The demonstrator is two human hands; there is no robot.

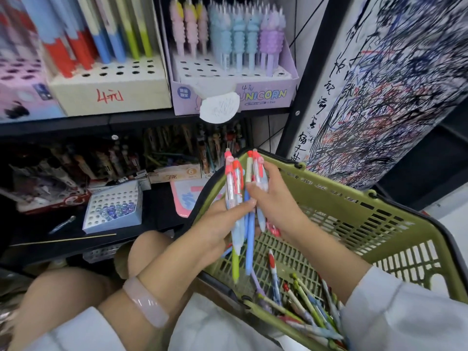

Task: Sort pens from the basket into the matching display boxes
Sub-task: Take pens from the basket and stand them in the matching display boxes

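black shelf (76,122), cream pen box (111,95), purple unicorn box (266,95)
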